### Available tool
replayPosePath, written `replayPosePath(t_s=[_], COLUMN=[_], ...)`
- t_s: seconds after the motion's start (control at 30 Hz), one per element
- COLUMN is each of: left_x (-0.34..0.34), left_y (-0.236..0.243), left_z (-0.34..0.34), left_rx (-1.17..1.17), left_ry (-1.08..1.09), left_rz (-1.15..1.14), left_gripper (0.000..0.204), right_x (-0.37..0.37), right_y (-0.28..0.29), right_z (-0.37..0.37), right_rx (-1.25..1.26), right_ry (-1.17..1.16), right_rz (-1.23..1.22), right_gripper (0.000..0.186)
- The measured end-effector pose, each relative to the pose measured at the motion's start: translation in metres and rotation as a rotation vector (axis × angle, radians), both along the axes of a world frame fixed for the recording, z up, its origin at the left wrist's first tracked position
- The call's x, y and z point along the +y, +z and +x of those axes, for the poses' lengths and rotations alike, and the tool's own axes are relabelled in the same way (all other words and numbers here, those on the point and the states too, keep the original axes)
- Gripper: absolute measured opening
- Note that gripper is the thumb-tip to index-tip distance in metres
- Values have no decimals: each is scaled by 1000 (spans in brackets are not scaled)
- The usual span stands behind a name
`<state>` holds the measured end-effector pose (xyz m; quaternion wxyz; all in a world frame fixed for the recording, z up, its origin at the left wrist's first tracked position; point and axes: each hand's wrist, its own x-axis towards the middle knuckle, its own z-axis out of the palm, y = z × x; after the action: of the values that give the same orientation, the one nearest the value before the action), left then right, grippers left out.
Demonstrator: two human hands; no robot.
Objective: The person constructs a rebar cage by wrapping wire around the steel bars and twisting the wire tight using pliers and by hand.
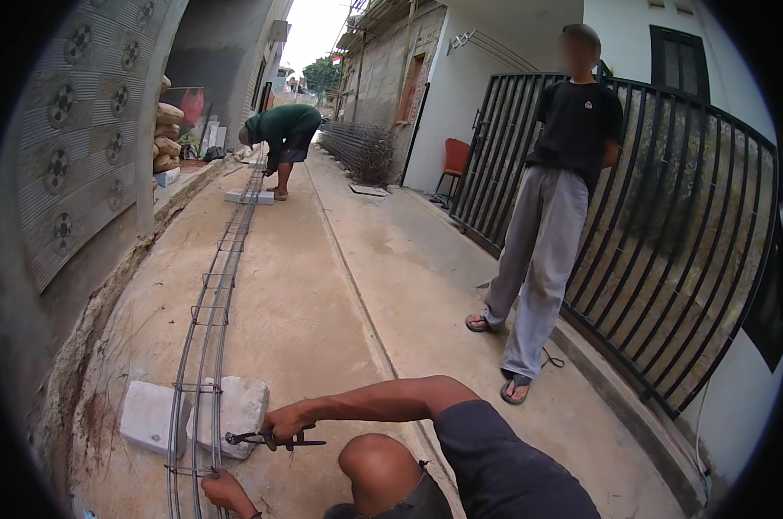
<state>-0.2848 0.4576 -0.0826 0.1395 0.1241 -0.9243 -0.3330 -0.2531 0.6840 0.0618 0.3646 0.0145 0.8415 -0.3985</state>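
Observation:
A long rebar cage (211, 333) of thin steel rods with square stirrups runs away from me along the ground. Its near end rests over two pale blocks, one a white block (152, 413) and the other a rougher block (246, 406). My right hand (286, 424) is closed around black-handled pincers (251, 438), whose jaws point left, just right of the rods. Close to the lower edge, my left hand (225, 490) grips the cage's right-hand rod beside a stirrup; its fingertips are partly hidden. My bent knee is right of both hands.
Farther along, a person in green (286, 130) bends over the cage near another block (250, 197). At right, another person (556, 199) stands before a black metal gate (668, 225). More steel cages (357, 151) lie beyond, near a red chair (455, 160). A patterned wall (80, 112) borders the left.

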Motion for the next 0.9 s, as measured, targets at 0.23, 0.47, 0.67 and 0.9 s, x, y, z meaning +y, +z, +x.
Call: replayPosePath(t_s=[0.23, 0.47, 0.67, 0.9], left_x=[18, 35, 33, 39], left_y=[-22, -28, -105, -104], left_z=[13, 5, -6, -7], left_rx=[-138, -92, 161, 264], left_ry=[248, 260, -465, -560], left_rz=[842, 2526, 2870, 2886], left_gripper=[29, 46, 33, 24], right_x=[-64, -67, -60, -37], right_y=[-11, 4, 25, 23], right_z=[-48, -74, -53, -60], right_rx=[602, 157, -87, -40], right_ry=[722, 515, 283, 343], right_rz=[718, 508, 210, 189], right_gripper=[22, 23, 26, 37])
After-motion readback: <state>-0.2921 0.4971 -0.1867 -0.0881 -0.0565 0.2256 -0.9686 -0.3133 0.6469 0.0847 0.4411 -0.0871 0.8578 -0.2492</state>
